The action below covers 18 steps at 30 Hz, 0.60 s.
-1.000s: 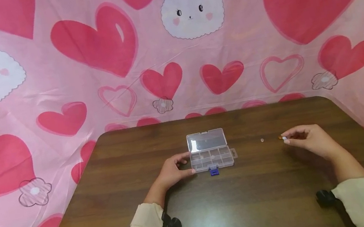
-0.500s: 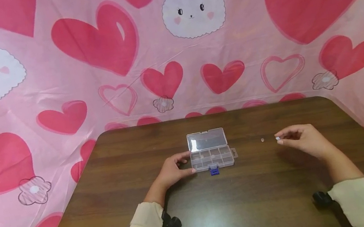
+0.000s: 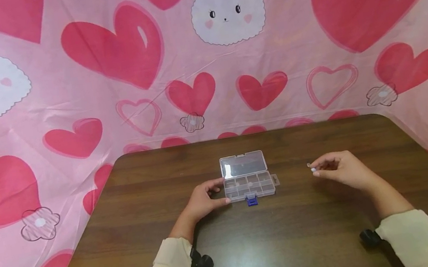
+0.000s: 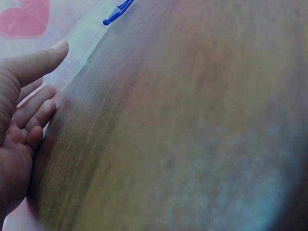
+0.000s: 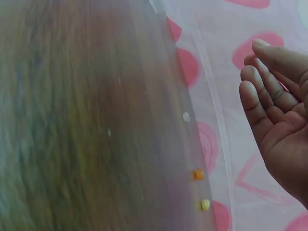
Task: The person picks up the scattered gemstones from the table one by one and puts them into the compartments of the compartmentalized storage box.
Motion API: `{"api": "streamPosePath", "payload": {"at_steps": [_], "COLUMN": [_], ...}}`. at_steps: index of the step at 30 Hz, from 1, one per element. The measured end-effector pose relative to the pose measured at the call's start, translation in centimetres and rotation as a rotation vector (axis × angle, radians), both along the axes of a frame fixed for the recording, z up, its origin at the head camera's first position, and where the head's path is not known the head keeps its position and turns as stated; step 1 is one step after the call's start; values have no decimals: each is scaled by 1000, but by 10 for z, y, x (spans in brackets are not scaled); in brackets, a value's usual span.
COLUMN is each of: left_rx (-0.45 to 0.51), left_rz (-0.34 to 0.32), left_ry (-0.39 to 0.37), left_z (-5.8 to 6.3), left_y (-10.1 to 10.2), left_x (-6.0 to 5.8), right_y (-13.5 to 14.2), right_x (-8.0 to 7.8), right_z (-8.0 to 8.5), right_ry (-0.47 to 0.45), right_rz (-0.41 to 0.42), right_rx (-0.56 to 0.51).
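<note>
A clear plastic compartment box (image 3: 249,186) with a blue latch (image 3: 252,201) sits on the table, its lid (image 3: 243,165) raised. My left hand (image 3: 204,202) holds its left end, thumb at the front corner and fingers at the back. In the left wrist view, that hand (image 4: 24,106) is beside the box's edge (image 4: 79,57). My right hand (image 3: 341,169) pinches a small white bead (image 3: 314,169) between thumb and index finger. Just past the fingertips lies a small clear bead (image 3: 308,164). The right wrist view shows the right hand (image 5: 281,110), its held bead hidden.
An orange bead (image 5: 199,174) and a yellow bead (image 5: 205,204) lie on the table in the right wrist view, with a pale bead (image 5: 186,117) farther up. The brown wooden table (image 3: 233,252) ends at a pink heart-print cloth (image 3: 288,47) behind.
My right hand has moved left with the white bead, from beside the orange bead to the small clear bead. The left hand and the box have stayed in place.
</note>
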<state>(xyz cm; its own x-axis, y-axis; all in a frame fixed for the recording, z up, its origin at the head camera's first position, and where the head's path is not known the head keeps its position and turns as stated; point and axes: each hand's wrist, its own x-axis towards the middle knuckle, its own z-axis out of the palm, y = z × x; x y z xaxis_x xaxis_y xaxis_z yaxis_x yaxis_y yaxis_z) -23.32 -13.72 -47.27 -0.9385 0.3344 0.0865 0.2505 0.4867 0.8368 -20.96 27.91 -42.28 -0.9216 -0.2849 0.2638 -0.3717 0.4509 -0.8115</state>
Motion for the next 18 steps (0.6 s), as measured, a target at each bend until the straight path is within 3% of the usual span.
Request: {"api": "streamPosePath", "payload": {"at_steps": [18], "left_rx": [17], "left_rz": [9], "left_ry": [-7], "left_z": [2], "left_y": [1], "left_x": [2], "right_y": [-29], "right_x": [-3], "right_z": [4], "right_ry": [0], "right_rz": [67], "right_rx": [22]}}
